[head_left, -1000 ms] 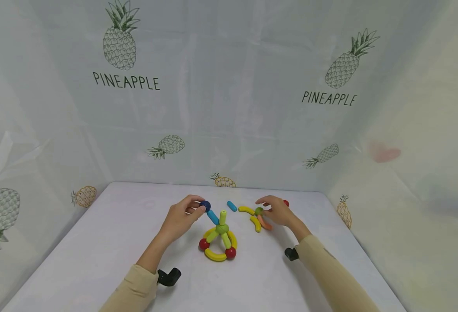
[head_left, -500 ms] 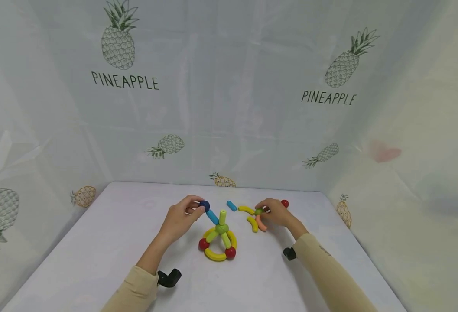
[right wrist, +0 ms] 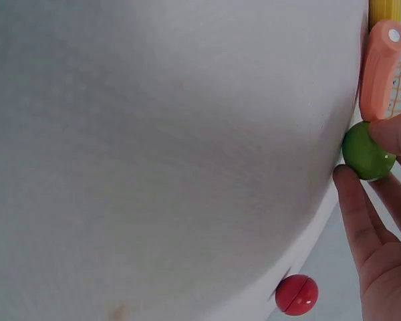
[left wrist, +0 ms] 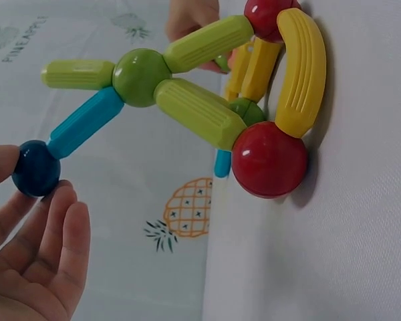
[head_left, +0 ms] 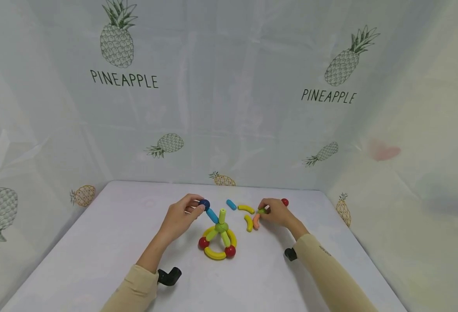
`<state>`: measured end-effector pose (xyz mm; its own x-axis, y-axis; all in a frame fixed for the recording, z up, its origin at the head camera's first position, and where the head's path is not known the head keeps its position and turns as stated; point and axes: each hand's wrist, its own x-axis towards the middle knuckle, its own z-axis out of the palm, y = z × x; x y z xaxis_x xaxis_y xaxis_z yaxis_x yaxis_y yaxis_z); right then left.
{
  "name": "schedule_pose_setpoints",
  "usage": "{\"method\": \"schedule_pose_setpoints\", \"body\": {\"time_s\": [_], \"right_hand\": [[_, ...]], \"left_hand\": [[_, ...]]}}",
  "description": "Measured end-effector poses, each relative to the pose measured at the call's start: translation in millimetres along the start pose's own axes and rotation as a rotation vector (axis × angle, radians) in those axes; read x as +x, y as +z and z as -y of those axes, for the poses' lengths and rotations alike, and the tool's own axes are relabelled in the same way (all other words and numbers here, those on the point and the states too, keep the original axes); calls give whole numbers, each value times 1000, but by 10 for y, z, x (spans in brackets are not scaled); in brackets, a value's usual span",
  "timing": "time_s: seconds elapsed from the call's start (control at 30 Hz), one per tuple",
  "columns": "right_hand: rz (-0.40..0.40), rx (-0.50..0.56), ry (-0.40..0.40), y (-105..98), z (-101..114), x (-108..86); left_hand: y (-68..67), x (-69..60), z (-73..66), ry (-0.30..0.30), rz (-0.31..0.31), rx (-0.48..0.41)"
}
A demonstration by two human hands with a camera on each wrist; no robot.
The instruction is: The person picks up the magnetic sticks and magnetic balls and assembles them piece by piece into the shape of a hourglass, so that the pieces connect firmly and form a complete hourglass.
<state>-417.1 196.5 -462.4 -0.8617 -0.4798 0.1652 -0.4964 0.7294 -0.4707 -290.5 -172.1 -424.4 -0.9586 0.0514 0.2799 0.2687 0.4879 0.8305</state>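
My left hand pinches a dark blue ball between thumb and fingertips. From that ball a blue stick slants to the green ball on top of a magnetic ball-and-stick frame. Light green sticks run down from it to red balls, and curved yellow sticks form the ring-shaped base. Another light green stick points up. At the right, my right hand pinches a green ball low at the table. An orange curved stick touches this ball.
Two loose yellow curved sticks and a short blue stick lie behind and right of the frame. A red ball sits beyond my right hand. Black wrist-camera mounts jut from both sleeves. A pineapple-print sheet surrounds the white table.
My right hand has closed on the green ball and shifted it slightly right. The orange stick and nearer yellow stick have swung left. My left hand keeps its place on the dark blue ball.
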Motion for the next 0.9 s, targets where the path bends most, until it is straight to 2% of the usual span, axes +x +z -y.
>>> {"method": "schedule_pose_setpoints", "body": {"time_s": [0.3,0.47,0.73,0.9], "right_hand": [[-1,-102,-16,48,-5,50],[13,-103,2,50,17,40],[9,-137,-56,10,1,-8],[20,-181,-60,-1,14,-22]], "left_hand": [[8,7,-5,2,-3,0],[4,13,-3,3,-2,0],[7,26,-5,15,-3,0],[10,24,-16,11,-3,3]]}}
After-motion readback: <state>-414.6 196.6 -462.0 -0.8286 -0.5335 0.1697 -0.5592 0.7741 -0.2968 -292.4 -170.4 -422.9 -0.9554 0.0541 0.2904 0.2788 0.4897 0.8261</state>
